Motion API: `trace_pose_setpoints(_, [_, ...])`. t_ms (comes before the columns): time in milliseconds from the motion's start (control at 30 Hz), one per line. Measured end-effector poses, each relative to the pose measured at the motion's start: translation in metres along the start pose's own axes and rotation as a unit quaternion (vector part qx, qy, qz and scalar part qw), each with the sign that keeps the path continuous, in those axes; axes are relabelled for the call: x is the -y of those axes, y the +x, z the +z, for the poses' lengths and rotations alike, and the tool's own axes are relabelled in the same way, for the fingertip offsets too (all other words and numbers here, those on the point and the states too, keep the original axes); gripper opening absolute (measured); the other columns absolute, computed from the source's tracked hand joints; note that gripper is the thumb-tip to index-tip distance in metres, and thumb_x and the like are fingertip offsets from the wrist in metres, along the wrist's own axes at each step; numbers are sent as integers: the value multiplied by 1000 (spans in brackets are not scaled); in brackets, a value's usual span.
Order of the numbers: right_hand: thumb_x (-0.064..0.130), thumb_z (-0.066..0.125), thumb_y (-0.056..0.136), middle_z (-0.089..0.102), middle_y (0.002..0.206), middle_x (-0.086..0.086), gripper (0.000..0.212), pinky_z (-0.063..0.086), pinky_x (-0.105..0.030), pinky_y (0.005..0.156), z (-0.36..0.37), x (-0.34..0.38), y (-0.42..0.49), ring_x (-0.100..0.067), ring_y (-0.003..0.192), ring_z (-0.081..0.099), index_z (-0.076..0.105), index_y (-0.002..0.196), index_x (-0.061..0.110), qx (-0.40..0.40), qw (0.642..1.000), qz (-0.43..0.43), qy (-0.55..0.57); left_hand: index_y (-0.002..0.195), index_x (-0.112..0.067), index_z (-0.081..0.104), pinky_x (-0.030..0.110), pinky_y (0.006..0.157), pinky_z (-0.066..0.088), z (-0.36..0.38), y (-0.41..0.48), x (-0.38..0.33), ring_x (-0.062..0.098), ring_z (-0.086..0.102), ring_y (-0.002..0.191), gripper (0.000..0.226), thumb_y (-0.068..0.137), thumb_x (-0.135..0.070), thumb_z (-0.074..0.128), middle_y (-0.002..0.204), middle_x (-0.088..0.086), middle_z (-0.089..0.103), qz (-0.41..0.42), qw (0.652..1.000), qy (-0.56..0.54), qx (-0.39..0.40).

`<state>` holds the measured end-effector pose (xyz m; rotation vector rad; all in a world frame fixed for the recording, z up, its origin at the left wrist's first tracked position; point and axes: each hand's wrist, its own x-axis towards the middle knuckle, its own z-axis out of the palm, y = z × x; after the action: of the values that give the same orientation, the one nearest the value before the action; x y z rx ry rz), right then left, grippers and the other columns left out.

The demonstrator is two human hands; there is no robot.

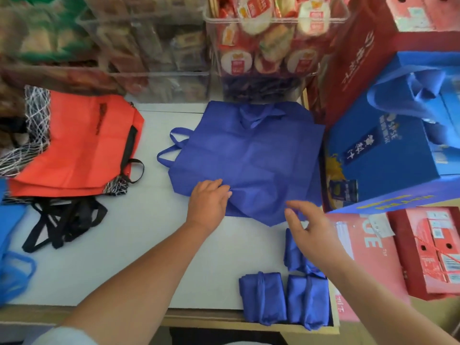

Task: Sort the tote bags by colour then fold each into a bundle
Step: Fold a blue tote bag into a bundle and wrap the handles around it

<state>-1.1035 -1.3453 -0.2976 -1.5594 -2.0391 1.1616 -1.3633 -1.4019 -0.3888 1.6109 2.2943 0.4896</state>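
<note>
At the far left edge, a light blue tote (12, 245) is partly seen, cut off by the frame. Beside it, a stack of orange-red totes (82, 145) is laid flat over a net-patterned bag (37, 115), with black handles (64, 220) trailing toward the near side. These are well apart from the work in hand.

At the middle of the white table (124, 257), the blue tote bag (249, 155) is spread flat and unfolded. Its handle loops project to the left, so its long axis is judged to run left to right across the table. A further loop is noted at its far edge.

The left hand (209, 200) is placed on the near-left edge of this bag, with the fingers curled and the fabric puckered under the fingertips; the cloth is taken to be pinched. The right hand (311, 232) is held above the bag's near-right corner, fingers spread and loose, nothing held; contact cannot be confirmed.

The bag lies beyond both sets of fingers, away from the person. The left hand is already engaged; the near-right corner is closest to the right hand.

At the near right, three folded blue bundles (261, 297) are set close together, which suggests the blue group is partly done. Gift boxes (388, 155) are stacked at the right.
</note>
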Motion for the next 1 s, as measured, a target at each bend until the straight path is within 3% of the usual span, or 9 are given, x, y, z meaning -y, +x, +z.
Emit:
trace_pose_setpoints(67, [30, 62, 98, 60, 137, -6, 29, 45, -43, 108, 4, 4, 5, -30, 130, 53, 69, 125, 20, -52, 990, -104, -82, 105, -16, 76, 49, 114, 33, -25, -2, 5, 33, 61, 117, 38, 101, -35, 43, 124, 7, 70, 12, 1000, 6, -15])
trace_pose_setpoints(133, [50, 60, 92, 55, 145, -11, 49, 37, -51, 112, 8, 12, 7, -38, 138, 45, 69, 130, 19, -34, 973, -168, -155, 105, -20, 76, 56, 121, 19, -53, -8, 22, 32, 53, 129, 26, 101, -29, 52, 132, 3, 66, 39, 999, 15, -14])
trace_pose_setpoints(300, [89, 30, 86, 44, 157, 6, 78, 15, -53, 125, 54, 48, -13, -24, 154, 25, 61, 137, 38, 145, 945, -171, -237, 117, -33, 76, 60, 123, 2, -124, -45, 108, 38, 31, 150, 22, 99, -28, 66, 155, 0, 49, 84, 988, 85, 95])
trace_pose_setpoints(367, [90, 18, 85, 34, 162, 10, 83, 8, -46, 127, 92, 58, -25, -19, 157, 16, 56, 141, 41, 198, 945, -130, -226, 118, -34, 76, 64, 121, 13, -143, -62, 146, 44, 34, 148, 27, 94, -22, 72, 157, 7, 46, 39, 986, 124, 108])
trace_pose_setpoints(500, [74, 28, 95, 14, 169, 13, 65, 1, -43, 128, 171, 70, -45, -10, 157, 0, 41, 151, 44, 317, 920, -24, -230, 116, -18, 76, 63, 110, 38, -152, -120, 187, 47, 54, 132, 34, 82, -19, 77, 142, 20, 60, -3, 992, 93, 87])
trace_pose_setpoints(700, [64, 33, 102, 26, 166, 16, 56, 11, -44, 126, 236, 98, -63, -8, 155, 15, 39, 153, 43, 301, 929, 4, -215, 151, -21, 49, 39, 129, 8, -120, -193, 197, 18, 13, 158, 56, 101, -44, 56, 170, 2, 17, 55, 969, 9, 240])
trace_pose_setpoints(767, [63, 36, 101, 33, 162, 18, 55, 14, -44, 125, 241, 103, -69, -7, 152, 22, 39, 152, 43, 293, 933, 14, -207, 154, -22, 44, 38, 129, 8, -110, -198, 208, 19, 17, 157, 64, 96, -42, 62, 170, 1, 14, 64, 964, 40, 254])
trace_pose_setpoints(900, [59, 38, 103, 33, 161, 17, 57, 7, -45, 127, 239, 106, -86, -6, 151, 20, 33, 156, 41, 297, 931, 31, -210, 97, -22, 78, 35, 103, 51, -105, -199, 225, 20, 70, 112, 46, 53, -20, 93, 136, 4, 67, 128, 961, 106, 220])
trace_pose_setpoints(1000, [60, 34, 103, 26, 163, 22, 57, -2, -46, 127, 241, 110, -87, -2, 154, 8, 30, 157, 42, 296, 933, 63, -193, 70, -24, 75, 26, 70, 59, -107, -195, 216, 17, 70, 73, 38, 38, -12, 92, 108, 2, 77, 146, 957, 113, 223])
